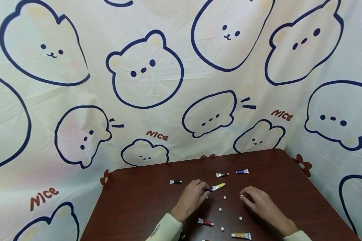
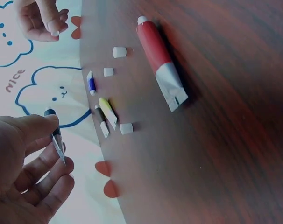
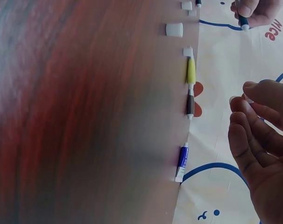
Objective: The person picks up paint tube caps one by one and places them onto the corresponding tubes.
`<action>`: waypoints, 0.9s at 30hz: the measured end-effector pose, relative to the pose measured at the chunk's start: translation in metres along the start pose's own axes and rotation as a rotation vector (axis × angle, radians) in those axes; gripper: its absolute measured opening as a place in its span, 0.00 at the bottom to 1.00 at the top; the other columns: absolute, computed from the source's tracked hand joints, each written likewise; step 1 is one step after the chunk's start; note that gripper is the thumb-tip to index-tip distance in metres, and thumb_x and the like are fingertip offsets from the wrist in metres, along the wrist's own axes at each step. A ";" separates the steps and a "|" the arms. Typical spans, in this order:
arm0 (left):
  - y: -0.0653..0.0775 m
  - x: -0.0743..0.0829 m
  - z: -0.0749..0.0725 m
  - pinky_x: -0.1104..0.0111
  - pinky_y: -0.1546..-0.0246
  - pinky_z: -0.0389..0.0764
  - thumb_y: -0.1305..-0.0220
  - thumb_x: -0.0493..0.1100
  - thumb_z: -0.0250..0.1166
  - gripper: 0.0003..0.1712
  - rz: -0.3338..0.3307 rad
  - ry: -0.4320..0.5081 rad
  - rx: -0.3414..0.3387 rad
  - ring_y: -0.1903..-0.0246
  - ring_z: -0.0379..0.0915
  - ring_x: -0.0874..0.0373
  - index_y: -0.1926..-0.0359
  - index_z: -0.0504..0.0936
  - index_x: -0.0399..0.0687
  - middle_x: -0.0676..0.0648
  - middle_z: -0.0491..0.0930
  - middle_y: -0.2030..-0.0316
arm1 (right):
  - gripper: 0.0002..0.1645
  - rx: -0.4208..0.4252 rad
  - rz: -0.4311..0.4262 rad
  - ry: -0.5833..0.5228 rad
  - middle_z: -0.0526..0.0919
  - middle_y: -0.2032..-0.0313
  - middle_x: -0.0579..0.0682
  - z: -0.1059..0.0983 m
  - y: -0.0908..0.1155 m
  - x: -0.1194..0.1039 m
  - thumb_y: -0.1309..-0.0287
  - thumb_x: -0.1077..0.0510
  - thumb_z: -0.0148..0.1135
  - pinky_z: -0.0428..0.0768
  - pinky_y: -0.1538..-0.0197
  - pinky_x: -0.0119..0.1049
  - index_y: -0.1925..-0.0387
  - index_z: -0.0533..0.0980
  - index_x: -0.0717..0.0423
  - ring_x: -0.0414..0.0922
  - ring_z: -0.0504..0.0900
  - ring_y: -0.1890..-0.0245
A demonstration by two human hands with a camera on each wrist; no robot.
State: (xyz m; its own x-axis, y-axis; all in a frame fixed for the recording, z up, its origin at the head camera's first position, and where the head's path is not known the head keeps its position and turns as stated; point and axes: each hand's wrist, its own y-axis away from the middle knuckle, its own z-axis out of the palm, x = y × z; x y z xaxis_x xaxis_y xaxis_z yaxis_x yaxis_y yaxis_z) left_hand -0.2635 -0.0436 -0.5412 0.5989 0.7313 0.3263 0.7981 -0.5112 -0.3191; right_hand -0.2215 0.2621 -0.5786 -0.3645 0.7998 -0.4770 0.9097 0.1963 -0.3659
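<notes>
My left hand [image 1: 191, 199] pinches a small dark paint tube [image 2: 56, 133] with a silver tail between thumb and fingers. A pale tip [image 3: 245, 28] on that tube shows in the right wrist view. Just beyond this hand, the yellow paint tube [image 1: 219, 186] lies on the table, overlapped by the dark tube in the head view. Further right, my right hand [image 1: 260, 202] pinches a small white cap [image 1: 242, 196] between thumb and index finger, its other fingers bent. Loose white caps [image 1: 224, 197] lie on the table between the hands.
On the brown table [image 1: 138, 201] lie a black tube [image 1: 175, 182] at left, a brown tube [image 1: 222, 175] and a blue-violet tube [image 1: 242, 171] at the back, and a red tube [image 1: 205, 222] and an ochre tube [image 1: 241, 236] nearer. A printed cloth [image 1: 147, 90] hangs behind.
</notes>
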 end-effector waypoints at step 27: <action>0.011 0.014 0.010 0.75 0.60 0.79 0.30 0.45 0.77 0.06 0.089 -0.003 0.011 0.60 0.75 0.68 0.55 0.90 0.55 0.57 0.85 0.60 | 0.08 0.041 -0.147 -0.005 0.84 0.63 0.31 0.010 0.001 -0.020 0.37 0.60 0.79 0.79 0.63 0.33 0.61 0.86 0.44 0.26 0.74 0.64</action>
State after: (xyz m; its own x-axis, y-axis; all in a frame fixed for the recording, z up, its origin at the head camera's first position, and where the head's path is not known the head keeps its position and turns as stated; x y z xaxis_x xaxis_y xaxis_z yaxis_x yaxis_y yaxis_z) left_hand -0.2466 -0.0345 -0.5486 0.6671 0.6847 0.2935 0.7409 -0.5691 -0.3566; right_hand -0.2155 0.2408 -0.5775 -0.4945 0.7614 -0.4192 0.8373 0.2878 -0.4649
